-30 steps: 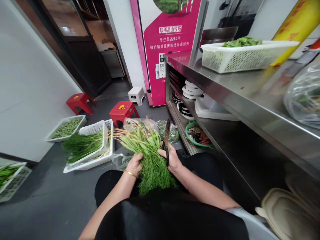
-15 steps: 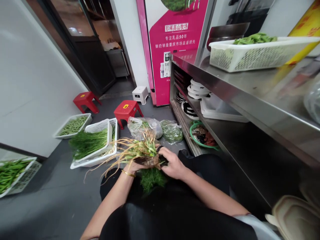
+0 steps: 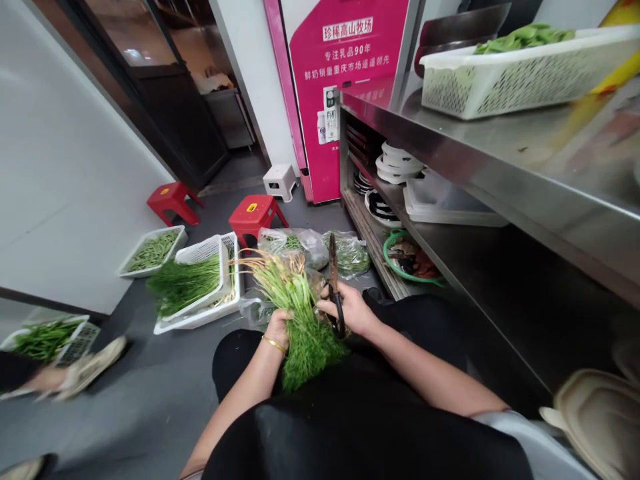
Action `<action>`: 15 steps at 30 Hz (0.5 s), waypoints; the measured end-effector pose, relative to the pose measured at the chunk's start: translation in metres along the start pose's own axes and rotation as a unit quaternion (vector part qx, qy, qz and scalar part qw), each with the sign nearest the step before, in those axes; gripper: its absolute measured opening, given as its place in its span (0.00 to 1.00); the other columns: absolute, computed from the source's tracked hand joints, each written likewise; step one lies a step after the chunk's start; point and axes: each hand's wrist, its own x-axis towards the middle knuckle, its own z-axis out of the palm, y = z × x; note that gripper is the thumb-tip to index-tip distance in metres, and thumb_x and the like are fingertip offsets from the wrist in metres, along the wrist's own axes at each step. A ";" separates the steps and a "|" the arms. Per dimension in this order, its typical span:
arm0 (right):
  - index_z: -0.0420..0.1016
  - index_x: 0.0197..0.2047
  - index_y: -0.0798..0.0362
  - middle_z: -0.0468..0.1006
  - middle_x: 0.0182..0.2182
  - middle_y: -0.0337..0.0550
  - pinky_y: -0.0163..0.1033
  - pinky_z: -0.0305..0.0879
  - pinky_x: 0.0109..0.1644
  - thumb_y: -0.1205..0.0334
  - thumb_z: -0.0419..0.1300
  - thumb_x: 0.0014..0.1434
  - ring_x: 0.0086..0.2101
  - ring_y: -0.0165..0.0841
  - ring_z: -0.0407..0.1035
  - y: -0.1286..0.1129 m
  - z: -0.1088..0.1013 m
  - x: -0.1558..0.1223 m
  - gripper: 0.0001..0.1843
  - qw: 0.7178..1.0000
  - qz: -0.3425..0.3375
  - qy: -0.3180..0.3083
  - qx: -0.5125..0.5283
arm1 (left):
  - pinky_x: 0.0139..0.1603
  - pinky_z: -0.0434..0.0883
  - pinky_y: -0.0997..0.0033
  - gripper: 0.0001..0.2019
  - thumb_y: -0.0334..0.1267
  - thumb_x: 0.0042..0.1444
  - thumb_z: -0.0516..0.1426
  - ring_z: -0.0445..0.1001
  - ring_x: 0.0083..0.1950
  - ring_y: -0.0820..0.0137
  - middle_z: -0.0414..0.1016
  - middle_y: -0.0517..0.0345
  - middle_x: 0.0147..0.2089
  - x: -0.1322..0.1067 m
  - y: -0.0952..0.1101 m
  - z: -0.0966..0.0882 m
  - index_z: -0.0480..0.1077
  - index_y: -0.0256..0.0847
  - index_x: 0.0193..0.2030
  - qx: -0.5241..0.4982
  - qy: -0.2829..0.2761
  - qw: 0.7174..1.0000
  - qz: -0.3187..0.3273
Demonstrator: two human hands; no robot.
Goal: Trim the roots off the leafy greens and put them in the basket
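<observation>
We find the bunch of greens (image 3: 300, 320) in front of the person's lap, between the two hands. Its pale roots fan up and away from the body, and its feathery tops hang down over the dark clothing. The left hand (image 3: 277, 328) is closed around the stalks, with a gold bracelet (image 3: 273, 344) on its wrist. The right hand (image 3: 354, 311) sits just right of the bunch, fingers closed through the handles of the scissors (image 3: 333, 280). The blades point up and away from the hands, beside the rooted end. We cannot tell whether they touch the stalks.

Just beyond the hands, two plastic bags (image 3: 305, 241) of greens lie on the floor (image 3: 150, 400). Left of the left hand a white basket (image 3: 200, 252) holds more of the same greens and is nested in a second one. Beyond it stands a red stool (image 3: 255, 213), with another red stool (image 3: 173, 199) further left and a small white stool (image 3: 280, 179) further off. By the wall, left of the nested baskets, is a basket of green beans (image 3: 131, 270). At the far left we see one more basket (image 3: 80, 337) of green stalks, and next to it the blurred shoe (image 3: 93, 363) of another person.

Right of the right hand runs the steel table (image 3: 500, 153). Its lower shelf (image 3: 450, 247) carries stacked plates (image 3: 395, 170) and a green-rimmed bowl (image 3: 386, 248). On top stands a white perforated basket (image 3: 525, 80) of green pods. Beyond the table's far end is a pink cabinet (image 3: 345, 93) with white lettering.
</observation>
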 end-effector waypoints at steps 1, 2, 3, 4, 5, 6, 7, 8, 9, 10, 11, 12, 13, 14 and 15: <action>0.64 0.31 0.50 0.68 0.22 0.33 0.35 0.62 0.30 0.54 0.66 0.44 0.24 0.28 0.65 0.004 0.002 0.002 0.15 1.000 -0.004 0.011 -0.019 | 0.39 0.75 0.57 0.09 0.31 0.29 0.58 0.78 0.33 0.56 0.78 0.52 0.25 0.001 0.001 0.001 0.73 0.37 0.24 0.007 0.018 1.000 -0.006; 0.64 0.30 0.50 0.67 0.22 0.32 0.34 0.61 0.29 0.54 0.66 0.42 0.24 0.28 0.63 0.008 0.004 0.005 0.16 0.999 -0.006 0.022 -0.037 | 0.38 0.75 0.58 0.09 0.29 0.29 0.58 0.78 0.31 0.58 0.77 0.53 0.23 0.001 0.002 0.003 0.73 0.37 0.23 0.013 0.025 1.000 -0.010; 0.64 0.29 0.50 0.66 0.22 0.31 0.34 0.60 0.29 0.55 0.67 0.40 0.24 0.28 0.62 0.012 0.006 0.008 0.17 0.998 -0.006 0.036 -0.050 | 0.38 0.75 0.59 0.09 0.27 0.29 0.57 0.77 0.28 0.60 0.77 0.54 0.22 0.001 0.002 0.005 0.73 0.36 0.23 0.020 0.032 0.999 -0.013; 0.64 0.29 0.50 0.65 0.22 0.31 0.34 0.59 0.29 0.55 0.68 0.38 0.25 0.28 0.61 0.016 0.007 0.012 0.18 0.997 -0.004 0.052 -0.056 | 0.37 0.75 0.59 0.10 0.25 0.28 0.57 0.76 0.27 0.62 0.77 0.55 0.22 0.001 0.002 0.006 0.73 0.36 0.23 0.024 0.039 0.999 -0.013; 0.63 0.28 0.50 0.65 0.22 0.31 0.34 0.58 0.29 0.55 0.69 0.36 0.25 0.28 0.60 0.020 0.008 0.017 0.19 0.996 0.000 0.067 -0.055 | 0.37 0.75 0.59 0.10 0.24 0.28 0.57 0.76 0.26 0.62 0.77 0.56 0.22 0.000 0.002 0.006 0.73 0.37 0.23 0.022 0.041 0.999 -0.011; 0.63 0.27 0.50 0.65 0.22 0.31 0.34 0.58 0.29 0.54 0.69 0.35 0.26 0.28 0.60 0.024 0.008 0.021 0.20 0.996 0.005 0.080 -0.048 | 0.38 0.75 0.59 0.10 0.24 0.28 0.57 0.77 0.27 0.61 0.77 0.56 0.22 -0.001 0.001 0.005 0.73 0.37 0.22 0.016 0.041 0.999 -0.010; 0.63 0.27 0.50 0.65 0.22 0.31 0.34 0.58 0.28 0.53 0.69 0.34 0.25 0.28 0.60 0.028 0.008 0.024 0.21 0.995 0.011 0.089 -0.037 | 0.38 0.75 0.57 0.10 0.25 0.28 0.57 0.77 0.29 0.60 0.76 0.56 0.21 -0.002 0.000 0.004 0.72 0.38 0.21 0.007 0.043 0.999 -0.009; 0.62 0.27 0.50 0.64 0.21 0.31 0.34 0.57 0.28 0.51 0.68 0.35 0.25 0.28 0.60 0.031 0.008 0.027 0.21 0.995 0.016 0.095 -0.025 | 0.39 0.75 0.56 0.08 0.25 0.27 0.56 0.78 0.31 0.58 0.76 0.56 0.21 -0.003 -0.001 0.001 0.70 0.39 0.20 -0.003 0.047 0.999 -0.009; 0.61 0.27 0.50 0.64 0.20 0.31 0.34 0.57 0.27 0.49 0.67 0.37 0.24 0.28 0.60 0.034 0.008 0.028 0.21 0.995 0.019 0.097 -0.013 | 0.40 0.76 0.54 0.07 0.26 0.27 0.56 0.78 0.32 0.56 0.75 0.55 0.20 -0.004 -0.002 -0.001 0.69 0.39 0.18 -0.011 0.050 0.999 -0.011; 0.60 0.28 0.49 0.63 0.20 0.31 0.34 0.58 0.26 0.47 0.65 0.39 0.23 0.28 0.60 0.036 0.008 0.029 0.21 0.995 0.020 0.098 -0.002 | 0.41 0.76 0.53 0.06 0.26 0.27 0.56 0.78 0.34 0.54 0.75 0.54 0.20 -0.005 -0.003 -0.004 0.68 0.39 0.17 -0.017 0.054 0.998 -0.013; 0.60 0.29 0.49 0.64 0.21 0.31 0.34 0.58 0.26 0.45 0.63 0.42 0.23 0.28 0.60 0.038 0.008 0.028 0.21 0.995 0.018 0.100 0.008 | 0.41 0.75 0.53 0.06 0.27 0.27 0.56 0.79 0.36 0.53 0.75 0.53 0.20 -0.006 -0.003 -0.006 0.67 0.39 0.16 -0.020 0.058 0.998 -0.015; 0.60 0.31 0.49 0.65 0.22 0.32 0.34 0.59 0.27 0.44 0.61 0.44 0.23 0.28 0.61 0.039 0.008 0.027 0.20 0.995 0.015 0.102 0.017 | 0.42 0.75 0.52 0.06 0.27 0.27 0.56 0.78 0.37 0.52 0.75 0.53 0.20 -0.006 -0.002 -0.007 0.68 0.39 0.17 -0.020 0.060 0.998 -0.015; 0.60 0.32 0.49 0.66 0.23 0.33 0.34 0.60 0.29 0.44 0.60 0.45 0.24 0.29 0.62 0.040 0.008 0.026 0.20 0.994 0.011 0.104 0.022 | 0.43 0.75 0.52 0.06 0.27 0.27 0.56 0.78 0.39 0.51 0.75 0.53 0.21 -0.006 -0.001 -0.006 0.68 0.39 0.18 -0.019 0.060 0.998 -0.016; 0.60 0.34 0.50 0.67 0.24 0.34 0.34 0.61 0.30 0.44 0.60 0.45 0.25 0.29 0.63 0.040 0.009 0.026 0.21 0.994 0.005 0.106 0.024 | 0.44 0.75 0.52 0.07 0.26 0.27 0.57 0.78 0.40 0.51 0.76 0.53 0.21 -0.006 0.000 -0.004 0.69 0.38 0.19 -0.016 0.059 0.998 -0.016; 0.60 0.34 0.50 0.67 0.25 0.34 0.34 0.61 0.30 0.44 0.60 0.45 0.26 0.29 0.63 0.039 0.011 0.025 0.21 0.994 0.001 0.107 0.022 | 0.45 0.74 0.52 0.08 0.25 0.27 0.57 0.78 0.41 0.51 0.76 0.53 0.22 -0.006 0.002 -0.001 0.70 0.37 0.21 -0.013 0.054 0.998 -0.016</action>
